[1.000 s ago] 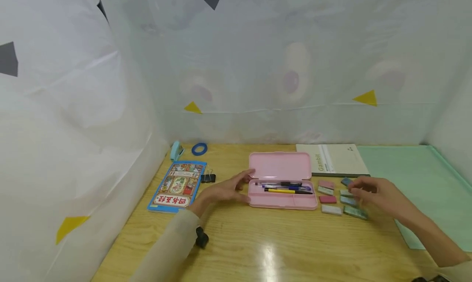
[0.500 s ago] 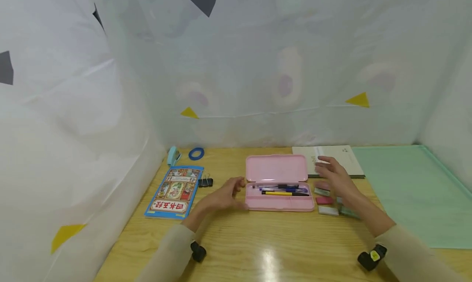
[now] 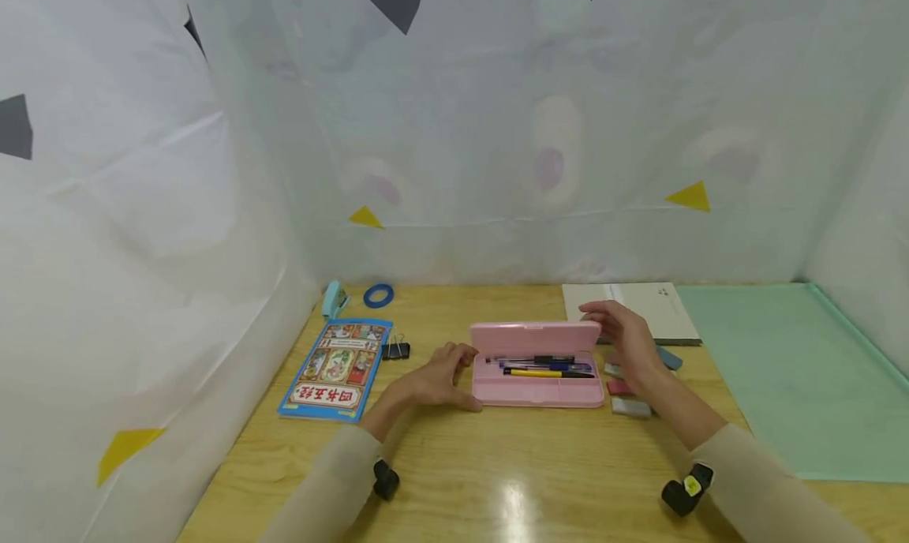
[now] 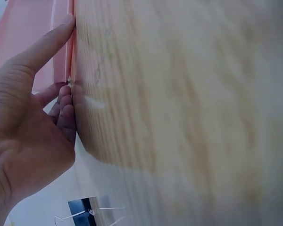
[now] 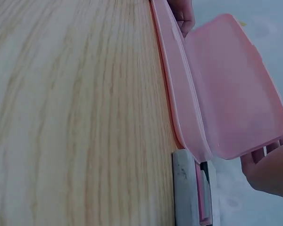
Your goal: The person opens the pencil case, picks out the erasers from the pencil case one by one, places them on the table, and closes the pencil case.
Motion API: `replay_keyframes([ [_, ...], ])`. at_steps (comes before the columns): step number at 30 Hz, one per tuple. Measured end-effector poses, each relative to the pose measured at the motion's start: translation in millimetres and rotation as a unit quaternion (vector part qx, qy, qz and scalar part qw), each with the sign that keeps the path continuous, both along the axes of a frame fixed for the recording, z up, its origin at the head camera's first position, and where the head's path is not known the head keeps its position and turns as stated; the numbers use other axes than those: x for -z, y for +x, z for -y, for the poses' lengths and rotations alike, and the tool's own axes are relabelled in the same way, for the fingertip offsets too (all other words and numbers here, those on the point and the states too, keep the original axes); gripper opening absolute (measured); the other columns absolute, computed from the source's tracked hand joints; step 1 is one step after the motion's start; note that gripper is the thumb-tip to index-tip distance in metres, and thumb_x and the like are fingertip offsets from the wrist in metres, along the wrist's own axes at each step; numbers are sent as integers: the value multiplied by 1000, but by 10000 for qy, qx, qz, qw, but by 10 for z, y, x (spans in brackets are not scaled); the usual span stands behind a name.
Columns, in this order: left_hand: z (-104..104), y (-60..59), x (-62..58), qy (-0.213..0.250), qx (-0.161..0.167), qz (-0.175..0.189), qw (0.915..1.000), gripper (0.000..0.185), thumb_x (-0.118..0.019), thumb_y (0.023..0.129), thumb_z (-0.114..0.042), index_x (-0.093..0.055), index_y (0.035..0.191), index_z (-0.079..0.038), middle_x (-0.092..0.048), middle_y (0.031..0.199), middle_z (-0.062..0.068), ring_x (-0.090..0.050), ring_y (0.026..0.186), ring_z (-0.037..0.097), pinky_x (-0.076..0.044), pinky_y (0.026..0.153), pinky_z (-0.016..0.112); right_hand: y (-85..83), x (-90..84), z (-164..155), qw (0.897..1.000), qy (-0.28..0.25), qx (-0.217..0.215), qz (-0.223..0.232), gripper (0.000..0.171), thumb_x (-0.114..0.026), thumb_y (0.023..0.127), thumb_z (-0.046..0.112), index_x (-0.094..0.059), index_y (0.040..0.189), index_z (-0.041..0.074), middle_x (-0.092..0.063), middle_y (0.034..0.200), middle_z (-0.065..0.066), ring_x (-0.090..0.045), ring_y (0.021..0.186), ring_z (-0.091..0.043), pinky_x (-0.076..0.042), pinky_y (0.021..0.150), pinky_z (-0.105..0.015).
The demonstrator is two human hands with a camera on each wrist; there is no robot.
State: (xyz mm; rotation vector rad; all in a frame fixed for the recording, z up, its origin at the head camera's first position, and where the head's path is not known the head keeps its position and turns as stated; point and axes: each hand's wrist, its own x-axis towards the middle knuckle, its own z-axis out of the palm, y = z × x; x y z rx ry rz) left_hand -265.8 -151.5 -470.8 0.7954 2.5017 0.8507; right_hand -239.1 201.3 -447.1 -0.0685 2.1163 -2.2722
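A pink pencil case (image 3: 518, 391) stands on the table with its lid (image 3: 529, 338) tilted partway up from the back. Several pens (image 3: 543, 373), one yellow and black, lie in its rear compartment. My left hand (image 3: 435, 377) holds the case's left end. Its thumb (image 4: 52, 44) lies along the front wall and its other fingers are at the side and behind. My right hand (image 3: 628, 342) has its fingers behind the right edge of the lid, touching it, as the right wrist view also shows. Below that hand lie several erasers (image 3: 630, 407), partly hidden by it.
Left of the case are a blue-edged book (image 3: 334, 369), a black binder clip (image 3: 396, 351), a light-blue stapler (image 3: 333, 300) and a blue tape ring (image 3: 379, 295). A notebook (image 3: 671, 310) lies behind the right hand, a green mat (image 3: 795, 385) at the right.
My right hand has moved left from the erasers to the lid. The lid, lying flat back before, is now raised. My left hand has stayed at the case's left end.
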Motion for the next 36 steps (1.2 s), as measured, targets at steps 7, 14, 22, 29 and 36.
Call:
replay_keyframes([
  [7, 9, -34, -22, 58, 96, -36, 9999, 84, -88, 83, -38, -42, 147, -11, -45, 128, 4, -38, 116, 22, -37, 104, 45, 61, 63, 83, 9541, 2333, -1402, -1247, 29, -62, 106, 28, -74, 122, 7, -75, 115, -5, -69, 110, -18, -53, 95, -29],
  [14, -16, -43, -32, -9, 65, 28, 10000, 81, -89, 82, -38, -43, 143, -12, -46, 128, 4, -39, 117, 21, -38, 103, 43, 123, 120, 262, 8572, 3972, -2229, -2403, 28, -74, 98, 26, -77, 126, 25, -60, 147, -7, -47, 136, -38, -36, 108, -63],
  [22, -71, -69, -41, -66, 160, 5, 9999, 76, -90, 80, -38, -45, 137, -14, -46, 124, 3, -39, 113, 21, -39, 98, 41, 146, 66, 285, 8442, 4151, -2222, -2560, 27, -75, 96, 11, -79, 121, 21, -61, 142, -14, -47, 128, -45, -40, 101, -63],
  [29, -104, -43, -7, -43, 235, 22, 9997, 75, -90, 79, -40, -46, 135, -15, -47, 125, 2, -40, 114, 20, -39, 101, 40, 240, 91, 270, 8412, 4298, -2031, -2578, 31, -78, 92, 10, -80, 119, 26, -63, 140, -10, -49, 126, -41, -41, 98, -64],
  [36, -112, -4, -16, -95, 180, -101, 9997, 78, -87, 82, -41, -46, 141, -11, -48, 131, 5, -41, 120, 22, -39, 106, 44, 316, 108, 176, 8337, 4243, -2003, -2912, 35, -71, 99, 11, -73, 133, 17, -62, 144, -10, -53, 132, -39, -41, 105, -64],
])
